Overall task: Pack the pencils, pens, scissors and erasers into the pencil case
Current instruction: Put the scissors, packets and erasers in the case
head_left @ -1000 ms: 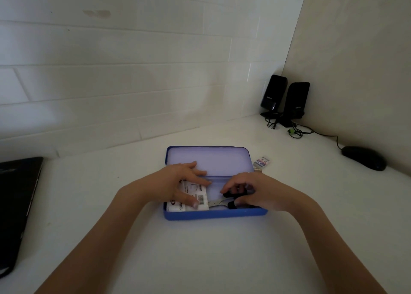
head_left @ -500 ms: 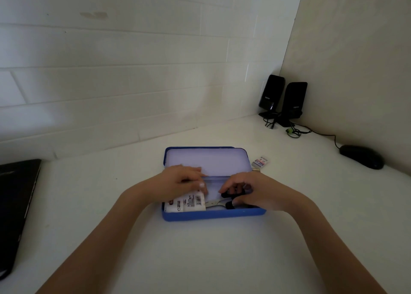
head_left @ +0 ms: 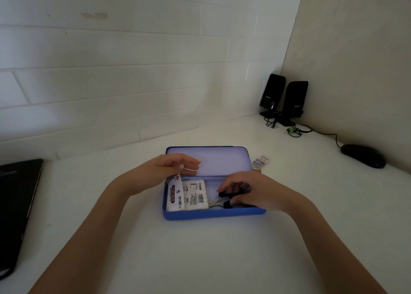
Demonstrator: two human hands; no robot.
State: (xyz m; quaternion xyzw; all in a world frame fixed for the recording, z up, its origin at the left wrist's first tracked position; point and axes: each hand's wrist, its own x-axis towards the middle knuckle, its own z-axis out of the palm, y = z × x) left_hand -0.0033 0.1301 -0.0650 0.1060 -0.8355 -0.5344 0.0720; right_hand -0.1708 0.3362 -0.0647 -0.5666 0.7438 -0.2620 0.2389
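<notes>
We are in the middle of the packing, at the step of settling the scissors (head_left: 224,199) in the pencil case (head_left: 213,214). The case lies open on the white desk (head_left: 200,256), its lid (head_left: 220,160) standing back toward the wall. The scissors lie in the right half of the tray, the blades pointing left under the edge of a white packet (head_left: 193,194), which fills the left half.

Our right hand (head_left: 251,191) has its fingers curled on the black handles of the scissors; the grip looks light, more a pressing and guiding than a firm hold. Our left hand (head_left: 175,167) hovers over the left end of the case with fingers relaxed and nearly straight. It is close to the raised flap of the packet, but we cannot tell if it touches it.

One eraser (head_left: 261,160) is not packed yet; it lies on the desk just beside the right end of the lid. We see no pens or pencils.

We judge that the next move is to let the scissors lie flat, free the right hand, and reach for the eraser. Free room in the tray is small, so it must go in beside the handles.
</notes>
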